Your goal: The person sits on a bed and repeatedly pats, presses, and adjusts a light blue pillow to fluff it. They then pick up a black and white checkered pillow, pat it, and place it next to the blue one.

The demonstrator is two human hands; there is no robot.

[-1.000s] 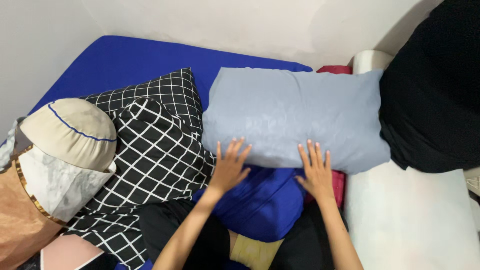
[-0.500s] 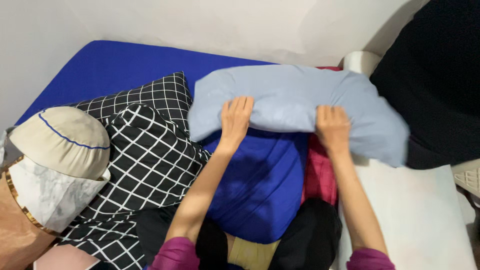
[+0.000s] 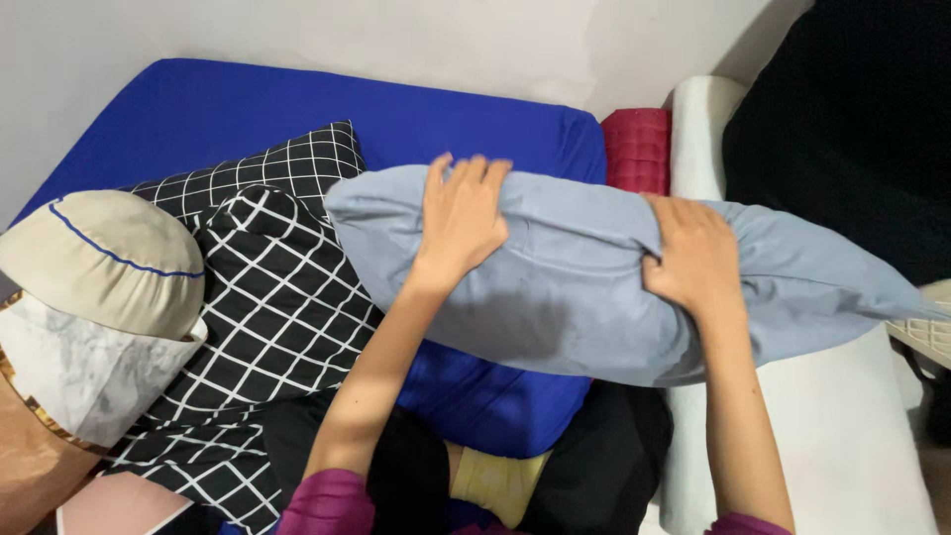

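Head view: both hands grip a pale blue pillow (image 3: 584, 297), raised above the blue mattress (image 3: 248, 114). Left hand (image 3: 461, 218) and right hand (image 3: 693, 253) clutch its upper edge, beside a black checked pillow (image 3: 287, 287).

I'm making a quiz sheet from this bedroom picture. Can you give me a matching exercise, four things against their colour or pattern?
Things:
1. pillow held up by the left hand and right hand
2. bedsheet
3. cushion at the head of the bed
4. blanket to the left

Colours or patterns:
A. red
B. black with a white grid
C. pale grey-blue
D. deep blue

Pairs: 1-C, 2-D, 3-A, 4-B
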